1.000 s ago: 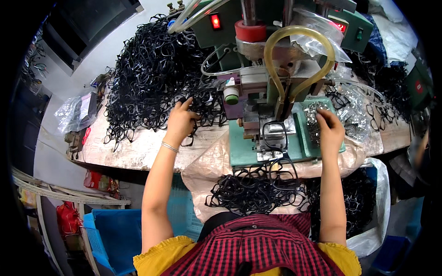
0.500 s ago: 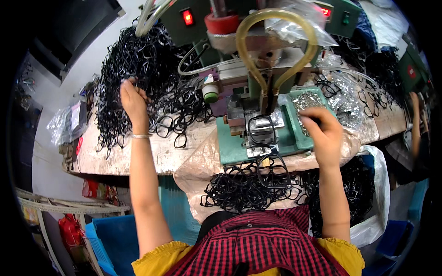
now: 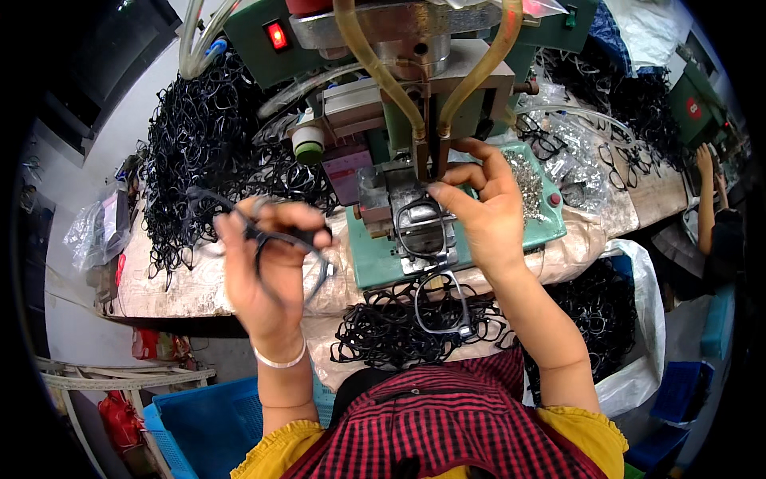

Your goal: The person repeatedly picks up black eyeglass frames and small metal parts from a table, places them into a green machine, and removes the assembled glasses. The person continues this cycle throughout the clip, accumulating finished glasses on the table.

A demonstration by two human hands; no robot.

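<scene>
My left hand (image 3: 267, 267) is raised over the bench edge, shut on a black eyeglass frame (image 3: 297, 246) that hangs from its fingers. My right hand (image 3: 483, 211) rests on the green press machine's base (image 3: 550, 223), its fingertips touching another black eyeglass frame (image 3: 423, 231) that sits on the metal fixture under the press head (image 3: 415, 48). A big heap of black frames (image 3: 203, 152) lies at the back left of the bench. More frames (image 3: 399, 323) are piled in my lap in front of the machine.
Yellowish hoses (image 3: 375, 72) loop down from the press; a red lamp (image 3: 277, 35) glows on it. Small metal parts (image 3: 528, 180) lie on the base. A white sack of frames (image 3: 614, 319) hangs at the right, a blue crate (image 3: 203, 419) sits lower left. Another person's arm (image 3: 706, 199) is far right.
My left hand reached into the frame heap, then came back toward me holding a black frame. My right hand moved from the parts at the right to the frame on the fixture.
</scene>
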